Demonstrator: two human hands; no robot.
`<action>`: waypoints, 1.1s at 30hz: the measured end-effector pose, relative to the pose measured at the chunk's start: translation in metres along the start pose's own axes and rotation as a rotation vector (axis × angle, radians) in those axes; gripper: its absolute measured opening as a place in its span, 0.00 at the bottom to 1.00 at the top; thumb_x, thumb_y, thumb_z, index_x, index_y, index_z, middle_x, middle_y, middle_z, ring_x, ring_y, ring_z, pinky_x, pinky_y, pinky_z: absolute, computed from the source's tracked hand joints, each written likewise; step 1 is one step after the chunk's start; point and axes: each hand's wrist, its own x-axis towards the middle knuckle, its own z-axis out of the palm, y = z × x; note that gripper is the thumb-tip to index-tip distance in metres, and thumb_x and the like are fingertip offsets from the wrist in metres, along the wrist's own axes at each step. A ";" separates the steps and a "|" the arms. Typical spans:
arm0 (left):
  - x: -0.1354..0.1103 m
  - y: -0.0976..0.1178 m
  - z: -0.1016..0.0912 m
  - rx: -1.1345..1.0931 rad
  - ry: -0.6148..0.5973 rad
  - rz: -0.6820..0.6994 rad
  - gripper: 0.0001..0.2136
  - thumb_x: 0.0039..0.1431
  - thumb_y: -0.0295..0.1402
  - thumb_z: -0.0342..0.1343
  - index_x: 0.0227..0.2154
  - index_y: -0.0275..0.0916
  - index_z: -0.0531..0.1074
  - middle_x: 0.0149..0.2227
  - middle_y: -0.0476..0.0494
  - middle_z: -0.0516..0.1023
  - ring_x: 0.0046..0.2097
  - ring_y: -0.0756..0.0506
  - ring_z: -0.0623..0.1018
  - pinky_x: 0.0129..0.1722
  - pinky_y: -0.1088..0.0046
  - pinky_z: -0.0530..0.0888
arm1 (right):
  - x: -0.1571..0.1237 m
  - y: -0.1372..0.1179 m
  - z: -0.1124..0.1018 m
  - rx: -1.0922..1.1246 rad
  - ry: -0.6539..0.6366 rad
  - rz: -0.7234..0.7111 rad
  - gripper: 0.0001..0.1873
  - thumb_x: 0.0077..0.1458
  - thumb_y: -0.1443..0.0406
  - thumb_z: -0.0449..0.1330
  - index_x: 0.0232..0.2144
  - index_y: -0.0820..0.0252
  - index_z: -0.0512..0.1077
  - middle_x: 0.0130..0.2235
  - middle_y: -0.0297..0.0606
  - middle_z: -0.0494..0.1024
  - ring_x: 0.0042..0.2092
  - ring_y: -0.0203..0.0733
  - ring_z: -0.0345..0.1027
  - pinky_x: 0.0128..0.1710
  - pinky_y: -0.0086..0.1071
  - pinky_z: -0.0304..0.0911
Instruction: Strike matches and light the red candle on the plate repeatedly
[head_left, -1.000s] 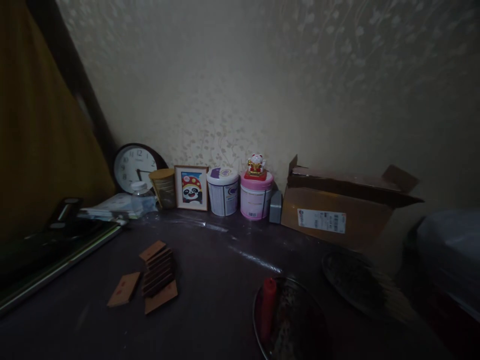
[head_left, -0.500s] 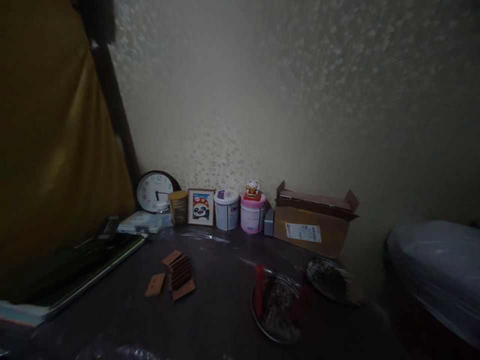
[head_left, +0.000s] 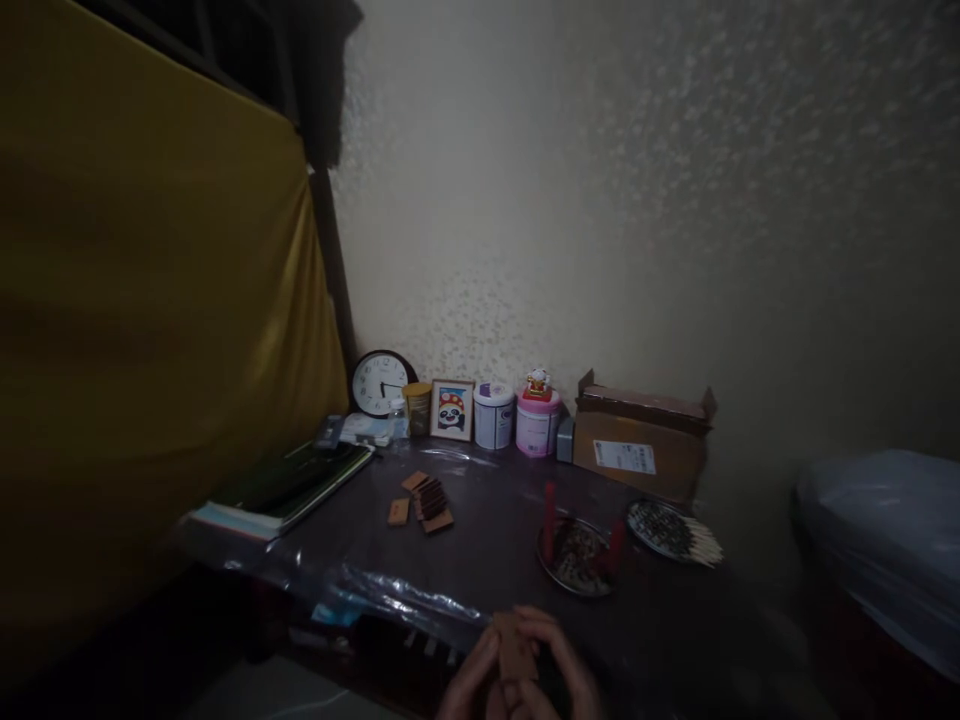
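Note:
A small brown matchbox [head_left: 514,648] is held between both hands at the bottom middle, low over the table's front edge. My left hand [head_left: 472,680] pinches its left side. The fingers of my right hand [head_left: 555,655] wrap its right side and top edge. Whether the matchbox is slid open cannot be made out in the dim light. Farther back on the table lie a row of similar matchboxes [head_left: 430,500] and a loose matchbox [head_left: 398,512]. Right of them, two red candles [head_left: 549,525] stand on a round metal plate [head_left: 576,590] with burnt bits.
A second plate [head_left: 652,528] holds many matches [head_left: 703,545]. Along the wall stand a clock [head_left: 381,385], a framed panda picture [head_left: 452,410], two tubs [head_left: 493,418] and a cardboard box [head_left: 645,450]. Books [head_left: 292,485] lie at left, a plastic-wrapped bundle [head_left: 885,540] at right.
Both hands have come into view at the bottom, holding a matchbox. The view has swung left and tilted down, so the table's front edge now shows.

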 end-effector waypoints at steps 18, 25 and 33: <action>0.001 -0.004 0.006 -0.182 -0.085 0.082 0.06 0.56 0.31 0.54 0.35 0.36 0.73 0.37 0.41 0.79 0.40 0.45 0.77 0.43 0.69 0.70 | 0.004 0.000 0.007 0.066 0.028 0.005 0.15 0.51 0.64 0.57 0.43 0.56 0.68 0.49 0.40 0.72 0.52 0.46 0.64 0.52 0.36 0.59; 0.002 -0.005 0.005 -0.199 -0.045 0.080 0.06 0.54 0.31 0.56 0.34 0.37 0.73 0.36 0.42 0.78 0.37 0.46 0.77 0.39 0.71 0.71 | 0.004 -0.001 0.007 0.064 0.012 0.010 0.15 0.51 0.65 0.57 0.43 0.55 0.68 0.49 0.40 0.72 0.52 0.45 0.64 0.51 0.35 0.60; 0.002 -0.002 0.008 -0.191 -0.085 0.086 0.07 0.56 0.31 0.54 0.36 0.35 0.72 0.36 0.41 0.78 0.36 0.47 0.77 0.37 0.72 0.71 | 0.004 -0.005 0.005 0.036 0.013 -0.003 0.16 0.51 0.65 0.57 0.44 0.56 0.68 0.49 0.40 0.72 0.52 0.45 0.63 0.52 0.35 0.59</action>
